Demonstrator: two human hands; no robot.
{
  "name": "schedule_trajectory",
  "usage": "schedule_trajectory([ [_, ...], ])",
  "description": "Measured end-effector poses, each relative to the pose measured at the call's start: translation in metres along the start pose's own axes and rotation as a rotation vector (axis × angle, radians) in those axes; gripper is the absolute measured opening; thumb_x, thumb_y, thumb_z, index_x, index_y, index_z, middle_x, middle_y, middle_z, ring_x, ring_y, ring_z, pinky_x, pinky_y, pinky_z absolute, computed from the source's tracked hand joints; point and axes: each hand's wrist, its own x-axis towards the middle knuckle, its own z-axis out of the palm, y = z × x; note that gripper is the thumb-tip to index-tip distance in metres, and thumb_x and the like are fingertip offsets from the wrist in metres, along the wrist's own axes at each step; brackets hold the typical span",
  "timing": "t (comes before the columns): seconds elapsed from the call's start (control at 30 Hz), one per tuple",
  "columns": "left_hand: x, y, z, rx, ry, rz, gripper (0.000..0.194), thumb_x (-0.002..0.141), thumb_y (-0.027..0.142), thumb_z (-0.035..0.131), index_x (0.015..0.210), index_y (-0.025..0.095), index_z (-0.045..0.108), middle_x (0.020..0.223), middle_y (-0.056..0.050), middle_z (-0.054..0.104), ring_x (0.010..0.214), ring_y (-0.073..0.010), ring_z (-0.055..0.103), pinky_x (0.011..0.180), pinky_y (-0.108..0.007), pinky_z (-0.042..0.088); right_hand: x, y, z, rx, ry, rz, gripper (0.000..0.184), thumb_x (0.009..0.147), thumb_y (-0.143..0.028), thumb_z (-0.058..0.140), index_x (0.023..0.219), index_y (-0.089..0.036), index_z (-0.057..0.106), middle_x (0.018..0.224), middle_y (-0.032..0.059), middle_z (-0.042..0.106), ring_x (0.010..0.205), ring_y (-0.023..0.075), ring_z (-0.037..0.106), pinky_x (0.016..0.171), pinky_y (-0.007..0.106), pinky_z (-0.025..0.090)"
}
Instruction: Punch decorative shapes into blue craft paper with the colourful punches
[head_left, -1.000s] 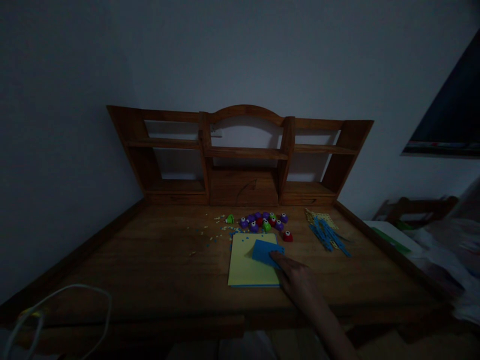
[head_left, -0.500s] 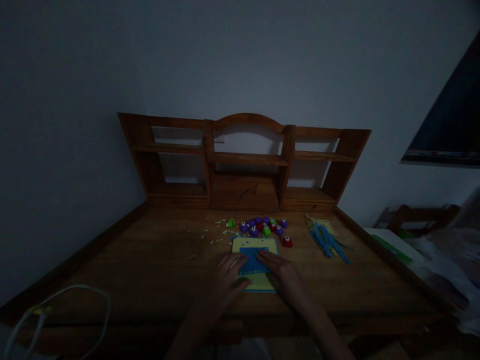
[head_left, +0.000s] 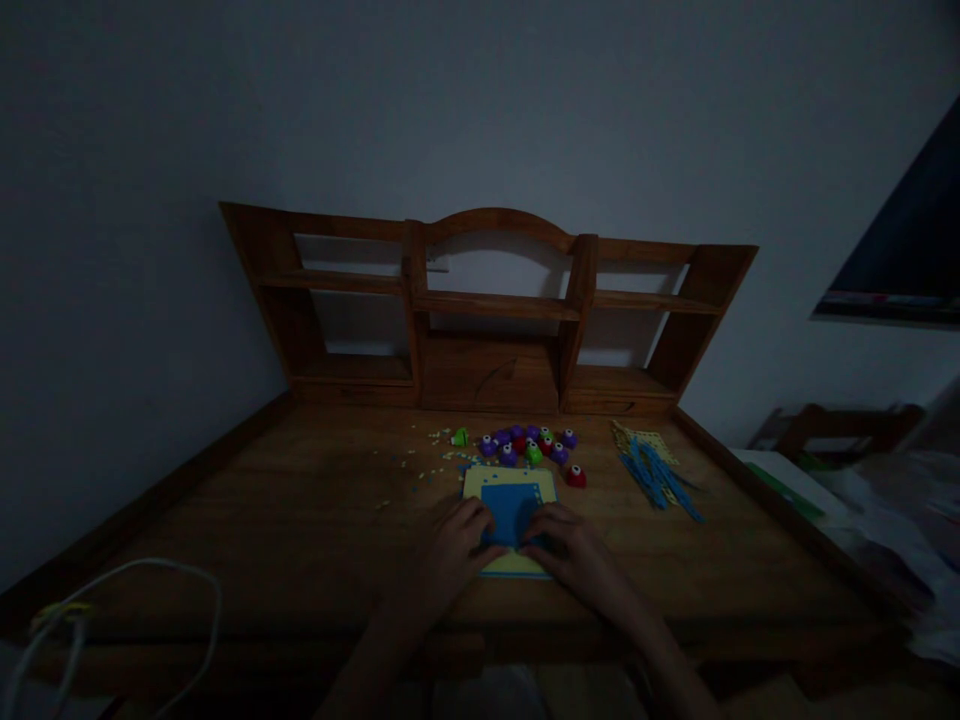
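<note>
Touching the blue sheet's (head_left: 511, 508) near-left corner, the left hand (head_left: 459, 540) is staying apart from its partner; between them the sheet is lying on yellow paper (head_left: 491, 475); the right hand (head_left: 574, 548), equally close, is touching the near-right corner. Dimness is hiding either grip.

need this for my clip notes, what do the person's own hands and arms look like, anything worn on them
The left hand and right hand are bare, with no gloves. No sleeve shows on the left forearm or the right forearm. It is too dark to tell about rings or other small markings.
</note>
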Motion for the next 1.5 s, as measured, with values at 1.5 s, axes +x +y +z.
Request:
schedule_trajectory([
  [1.5, 0.002, -0.001, -0.009, 0.148, -0.127, 0.313, 0.028, 0.094, 0.017, 0.046, 0.114, 0.032, 0.06, 0.118, -0.001, 0.055, 0.108, -0.0192, 0.049, 0.094, -0.035, 0.037, 0.018, 0.012, 0.001, -0.14, -0.124, 0.016, 0.007, 0.088, -0.022, 0.053, 0.093, -0.019, 0.057, 0.088, 0.0022, 0.061, 0.081, 0.0156, 0.058, 0.073, 0.027, 0.045],
])
